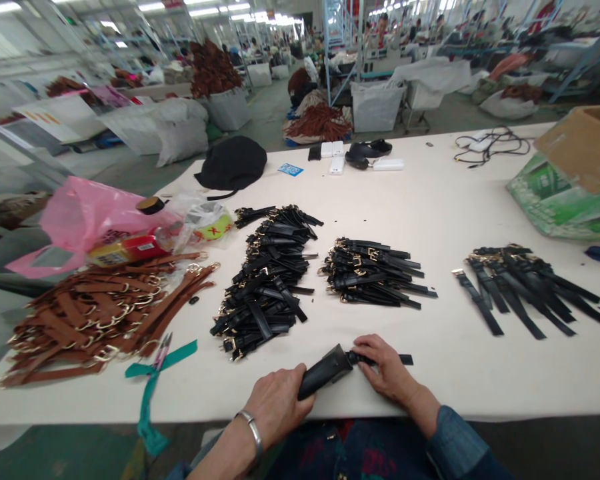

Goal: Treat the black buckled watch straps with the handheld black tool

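Note:
My left hand (276, 402) is closed around the rear end of a black wedge-shaped tool (326, 371) at the table's near edge. My right hand (384, 370) lies beside it, fingers pressed on a short black strap (404, 359) that runs from the tool's tip to the right. Beyond my hands lie three heaps of black straps with gold buckles: a long heap (267, 280) left of centre, a smaller heap (373, 273) in the middle, and a spread heap (525, 287) on the right.
Brown buckled straps (100, 313) are piled at the left, with a teal ribbon and small scissors (160, 357) next to them. A pink plastic bag (85, 220), a black cap (233, 163), a cardboard box (580, 143) and cables (490, 141) sit farther back on the white table (455, 193).

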`<state>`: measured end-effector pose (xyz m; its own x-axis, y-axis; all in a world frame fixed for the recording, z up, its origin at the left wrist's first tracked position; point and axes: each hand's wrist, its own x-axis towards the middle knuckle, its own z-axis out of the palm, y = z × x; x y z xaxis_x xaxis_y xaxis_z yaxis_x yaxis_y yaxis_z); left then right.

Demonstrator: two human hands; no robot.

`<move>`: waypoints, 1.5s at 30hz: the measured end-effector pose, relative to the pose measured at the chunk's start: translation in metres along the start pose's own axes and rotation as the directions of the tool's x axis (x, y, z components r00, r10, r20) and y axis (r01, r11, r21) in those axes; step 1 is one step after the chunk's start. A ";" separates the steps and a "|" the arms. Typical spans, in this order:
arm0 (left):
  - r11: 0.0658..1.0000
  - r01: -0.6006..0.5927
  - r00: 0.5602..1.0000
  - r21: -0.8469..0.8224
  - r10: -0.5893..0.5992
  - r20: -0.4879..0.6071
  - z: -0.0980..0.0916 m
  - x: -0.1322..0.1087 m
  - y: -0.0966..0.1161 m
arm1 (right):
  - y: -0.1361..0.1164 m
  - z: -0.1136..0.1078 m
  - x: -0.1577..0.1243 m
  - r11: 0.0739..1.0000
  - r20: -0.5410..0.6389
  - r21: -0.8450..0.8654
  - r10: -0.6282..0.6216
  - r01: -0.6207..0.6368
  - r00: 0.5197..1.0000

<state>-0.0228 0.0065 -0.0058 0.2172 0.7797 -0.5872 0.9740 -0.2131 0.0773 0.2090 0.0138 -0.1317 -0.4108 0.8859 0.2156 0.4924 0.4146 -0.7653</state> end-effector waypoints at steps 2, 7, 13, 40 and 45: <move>1.000 -0.003 1.000 -0.014 0.003 -0.013 0.003 -0.001 -0.002 | -0.002 -0.003 -0.002 1.000 0.007 -0.015 -0.016 0.016 1.000; 0.999 0.050 0.999 0.001 -0.050 0.003 0.008 -0.007 -0.007 | -0.002 -0.006 -0.010 0.987 -0.016 -0.157 -0.028 0.025 0.999; 0.998 0.064 0.998 0.024 -0.064 0.015 0.009 -0.016 -0.007 | 0.000 -0.006 -0.021 0.978 -0.069 -0.204 0.027 -0.040 0.997; 0.989 -0.089 0.995 0.122 0.083 0.050 -0.001 0.002 0.049 | 0.015 -0.019 -0.022 0.998 -0.018 0.045 -0.053 0.054 0.998; 0.988 -0.101 0.995 0.118 0.099 0.026 0.000 0.006 0.053 | 0.015 -0.017 -0.022 0.998 -0.050 0.039 -0.052 0.054 0.997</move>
<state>0.0297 -0.0003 -0.0048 0.3104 0.7396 -0.5972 0.9326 -0.3587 0.0405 0.2384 0.0041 -0.1375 -0.3967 0.8724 0.2856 0.4388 0.4535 -0.7758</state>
